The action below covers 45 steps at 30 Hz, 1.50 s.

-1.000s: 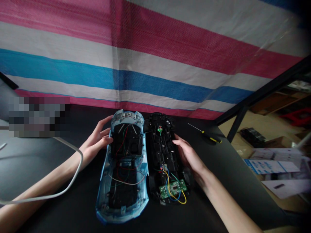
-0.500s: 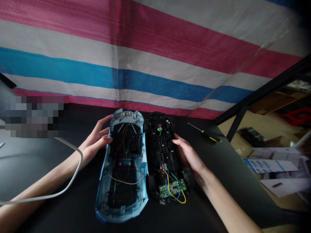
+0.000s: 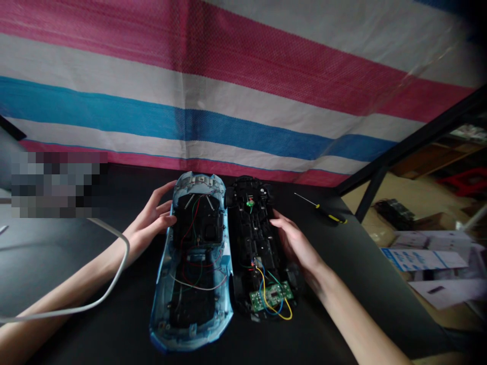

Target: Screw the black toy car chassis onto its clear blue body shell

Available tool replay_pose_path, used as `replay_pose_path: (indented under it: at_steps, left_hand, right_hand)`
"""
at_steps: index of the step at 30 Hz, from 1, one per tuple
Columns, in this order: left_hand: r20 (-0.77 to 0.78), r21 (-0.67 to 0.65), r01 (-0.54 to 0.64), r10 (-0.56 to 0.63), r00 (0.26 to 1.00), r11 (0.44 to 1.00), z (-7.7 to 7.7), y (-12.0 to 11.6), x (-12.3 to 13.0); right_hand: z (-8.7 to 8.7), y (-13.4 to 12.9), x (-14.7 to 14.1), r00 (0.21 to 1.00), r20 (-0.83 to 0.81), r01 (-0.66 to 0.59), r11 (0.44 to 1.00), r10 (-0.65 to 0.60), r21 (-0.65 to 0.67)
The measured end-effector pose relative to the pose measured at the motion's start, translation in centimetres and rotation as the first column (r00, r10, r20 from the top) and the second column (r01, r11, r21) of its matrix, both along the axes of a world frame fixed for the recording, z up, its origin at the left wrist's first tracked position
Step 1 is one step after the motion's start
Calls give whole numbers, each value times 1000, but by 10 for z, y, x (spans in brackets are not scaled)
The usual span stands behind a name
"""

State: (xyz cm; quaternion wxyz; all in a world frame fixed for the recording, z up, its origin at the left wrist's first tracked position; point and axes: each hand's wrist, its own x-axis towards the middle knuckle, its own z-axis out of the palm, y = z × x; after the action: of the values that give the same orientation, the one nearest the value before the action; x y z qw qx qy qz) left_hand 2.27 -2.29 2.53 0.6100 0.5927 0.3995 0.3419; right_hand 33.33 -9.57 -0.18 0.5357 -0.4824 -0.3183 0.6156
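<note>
A blue toy car body shell point(image 3: 224, 243) lies upside down on the black table, its dark inside and thin red, green and white wires showing. My left hand point(image 3: 154, 213) grips its left edge, thumb over the rim and fingers along the outer side. Right beside the shell is the black car chassis point(image 3: 249, 233), with wheels at its sides. A green circuit board point(image 3: 272, 295) with yellow and blue wires sits at its near end. On the chassis's right side my right hand point(image 3: 294, 241) is closed, thumb on the edge; its other fingers are mostly hidden.
A screwdriver point(image 3: 323, 210) with a yellow and black handle lies right of the chassis. A white cable point(image 3: 114, 284) loops across my left forearm. Behind the table hangs a striped sheet point(image 3: 236, 96). Papers point(image 3: 429, 256) lie beyond the table's right edge.
</note>
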Motion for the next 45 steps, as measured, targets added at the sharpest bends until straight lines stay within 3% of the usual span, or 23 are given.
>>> replay_pose_path:
  at_steps: [7, 21, 33, 45]
  left_hand:
    - [-16, 28, 9, -8, 1000, 1000, -5, 4, -2]
    - [28, -8, 13, -13, 1000, 1000, -7, 5, -3]
    - [-34, 39, 17, -16, 999, 999, 0, -2, -5]
    - [54, 43, 111, -114, 992, 993, -7, 2, -12]
  right_hand:
    - [2, 2, 0, 998, 55, 3, 1000, -2, -22]
    - [-3, 2, 2, 1000, 16, 17, 999, -16, -30]
    - [-1, -1, -1, 1000, 22, 13, 999, -13, -29]
    - [-12, 2, 3, 1000, 17, -2, 1000, 2, -12]
